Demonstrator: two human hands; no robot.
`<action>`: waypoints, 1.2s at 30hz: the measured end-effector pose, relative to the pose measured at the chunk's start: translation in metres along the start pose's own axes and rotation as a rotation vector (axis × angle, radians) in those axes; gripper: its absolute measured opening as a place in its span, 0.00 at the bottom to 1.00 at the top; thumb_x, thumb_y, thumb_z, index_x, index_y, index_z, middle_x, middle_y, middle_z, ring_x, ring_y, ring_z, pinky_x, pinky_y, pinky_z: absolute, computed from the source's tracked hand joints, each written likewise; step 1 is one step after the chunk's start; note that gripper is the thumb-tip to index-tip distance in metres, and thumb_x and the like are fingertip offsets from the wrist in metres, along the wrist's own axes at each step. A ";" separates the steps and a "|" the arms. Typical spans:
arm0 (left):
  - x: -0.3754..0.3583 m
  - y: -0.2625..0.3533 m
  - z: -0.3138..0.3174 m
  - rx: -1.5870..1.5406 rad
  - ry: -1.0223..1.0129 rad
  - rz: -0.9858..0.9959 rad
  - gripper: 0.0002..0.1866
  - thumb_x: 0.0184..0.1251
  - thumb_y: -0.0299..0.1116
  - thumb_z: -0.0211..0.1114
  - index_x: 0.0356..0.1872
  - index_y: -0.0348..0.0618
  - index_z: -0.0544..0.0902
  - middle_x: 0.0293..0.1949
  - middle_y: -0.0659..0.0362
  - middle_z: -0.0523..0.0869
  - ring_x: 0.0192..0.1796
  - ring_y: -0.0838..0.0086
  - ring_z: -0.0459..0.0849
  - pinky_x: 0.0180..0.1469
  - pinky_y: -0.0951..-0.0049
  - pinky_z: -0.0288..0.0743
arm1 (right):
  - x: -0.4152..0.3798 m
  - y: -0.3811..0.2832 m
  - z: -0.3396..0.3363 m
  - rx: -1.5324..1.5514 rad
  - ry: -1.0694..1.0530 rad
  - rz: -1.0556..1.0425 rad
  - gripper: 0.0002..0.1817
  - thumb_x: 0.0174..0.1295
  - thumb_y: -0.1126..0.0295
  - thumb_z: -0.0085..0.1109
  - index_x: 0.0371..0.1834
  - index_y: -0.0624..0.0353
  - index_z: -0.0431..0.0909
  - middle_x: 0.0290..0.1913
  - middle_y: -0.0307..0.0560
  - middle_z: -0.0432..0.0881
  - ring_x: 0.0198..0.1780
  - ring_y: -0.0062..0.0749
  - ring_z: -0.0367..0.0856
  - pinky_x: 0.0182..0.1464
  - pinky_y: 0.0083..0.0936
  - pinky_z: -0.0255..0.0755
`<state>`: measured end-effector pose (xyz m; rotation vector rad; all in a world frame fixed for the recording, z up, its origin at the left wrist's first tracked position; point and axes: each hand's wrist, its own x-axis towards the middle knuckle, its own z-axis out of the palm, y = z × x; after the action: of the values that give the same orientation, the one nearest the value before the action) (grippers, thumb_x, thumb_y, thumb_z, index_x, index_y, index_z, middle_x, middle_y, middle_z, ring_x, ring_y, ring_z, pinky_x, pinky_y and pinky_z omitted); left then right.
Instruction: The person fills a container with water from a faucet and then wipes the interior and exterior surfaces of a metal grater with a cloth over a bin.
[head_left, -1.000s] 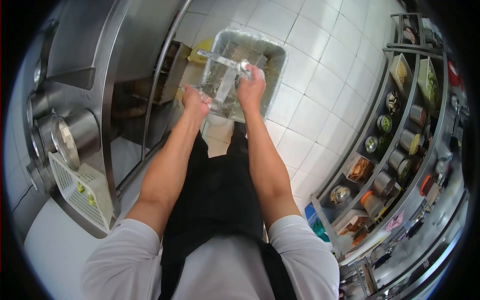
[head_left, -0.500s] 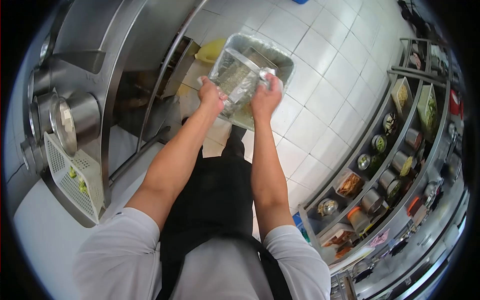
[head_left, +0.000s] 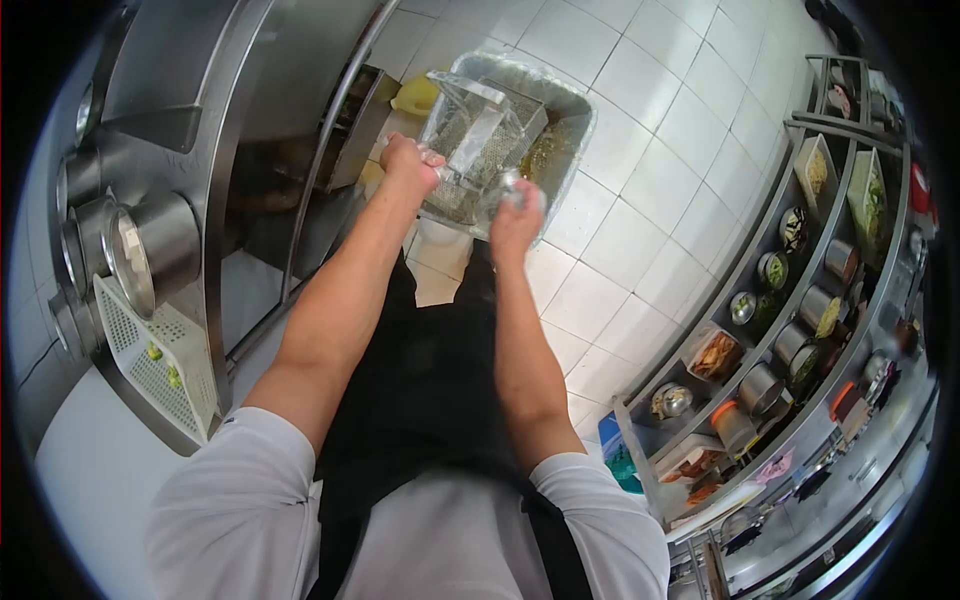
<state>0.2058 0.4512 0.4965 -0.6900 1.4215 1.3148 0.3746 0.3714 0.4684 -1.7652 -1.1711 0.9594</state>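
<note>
Head view: I note the left hand (head_left: pixel 408 160) has shifted up along the wire basket (head_left: pixel 478 150), fingers closed on its near rim, while the right hand (head_left: pixel 515 215) has dropped lower, fingers gripping its lower corner. Basket sits tilted over the metal tray (head_left: pixel 565 130). Tiled floor (head_left: pixel 640 170) lies open rightward; steel bench (head_left: pixel 200 120) crowds the left.

Commercial kitchen: steel counter (head_left: pixel 180 60), shelves of ingredient tubs (head_left: pixel 800 300).
</note>
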 end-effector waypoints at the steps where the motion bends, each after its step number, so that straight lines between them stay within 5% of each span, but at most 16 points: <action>1: 0.003 0.002 -0.002 -0.008 0.016 0.000 0.22 0.80 0.39 0.40 0.18 0.52 0.58 0.13 0.66 0.55 0.14 0.75 0.52 0.18 0.72 0.49 | -0.011 -0.004 0.009 0.008 -0.004 -0.014 0.15 0.51 0.82 0.52 0.44 0.62 0.77 0.44 0.59 0.79 0.52 0.55 0.78 0.58 0.39 0.69; 12: 0.026 0.002 -0.019 -0.062 -0.009 -0.007 0.16 0.68 0.29 0.42 0.17 0.51 0.58 0.15 0.64 0.57 0.15 0.73 0.53 0.19 0.71 0.51 | -0.032 -0.002 0.056 0.106 -0.013 0.014 0.19 0.49 0.83 0.53 0.47 0.62 0.77 0.47 0.63 0.79 0.55 0.59 0.76 0.59 0.41 0.68; 16: 0.023 -0.001 -0.021 -0.058 0.030 0.046 0.14 0.66 0.29 0.43 0.18 0.51 0.59 0.15 0.64 0.58 0.15 0.73 0.54 0.19 0.71 0.51 | -0.022 0.010 0.058 0.114 -0.002 0.366 0.18 0.50 0.81 0.55 0.47 0.64 0.77 0.46 0.64 0.79 0.54 0.58 0.77 0.60 0.39 0.68; 19: 0.029 -0.003 -0.020 -0.079 -0.022 0.027 0.13 0.65 0.28 0.42 0.19 0.50 0.59 0.15 0.64 0.58 0.15 0.73 0.54 0.19 0.71 0.51 | -0.041 -0.009 0.060 0.126 0.031 0.127 0.18 0.51 0.81 0.56 0.48 0.65 0.78 0.45 0.60 0.81 0.52 0.51 0.79 0.60 0.34 0.68; 22: 0.016 -0.006 -0.018 0.018 0.014 0.034 0.25 0.81 0.55 0.38 0.25 0.50 0.61 0.17 0.65 0.59 0.16 0.73 0.53 0.19 0.72 0.51 | -0.032 0.044 0.068 0.122 0.054 0.186 0.18 0.50 0.80 0.57 0.47 0.65 0.78 0.45 0.60 0.81 0.52 0.53 0.79 0.59 0.35 0.69; 27: -0.006 -0.022 -0.031 0.066 -0.146 0.035 0.27 0.80 0.58 0.40 0.23 0.51 0.62 0.15 0.66 0.58 0.14 0.76 0.54 0.17 0.73 0.51 | -0.024 0.035 0.021 0.182 -0.212 0.301 0.15 0.51 0.80 0.59 0.44 0.65 0.79 0.43 0.55 0.81 0.49 0.46 0.80 0.57 0.32 0.70; 33: -0.040 -0.029 -0.003 0.141 -0.241 0.056 0.25 0.79 0.58 0.44 0.26 0.51 0.63 0.16 0.67 0.58 0.13 0.78 0.53 0.16 0.73 0.52 | -0.010 0.041 -0.050 0.335 -0.065 0.384 0.18 0.53 0.84 0.58 0.49 0.61 0.78 0.44 0.41 0.80 0.45 0.27 0.78 0.50 0.24 0.73; 36: -0.061 -0.029 -0.001 0.242 -0.252 0.071 0.24 0.80 0.56 0.45 0.25 0.52 0.63 0.18 0.68 0.57 0.15 0.79 0.52 0.18 0.74 0.49 | 0.013 0.035 -0.080 0.234 0.073 0.292 0.19 0.53 0.84 0.59 0.51 0.64 0.77 0.51 0.45 0.79 0.53 0.30 0.77 0.57 0.26 0.72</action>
<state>0.2503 0.4294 0.5431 -0.3043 1.3780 1.2106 0.4623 0.3585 0.4662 -1.7915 -0.7340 1.1414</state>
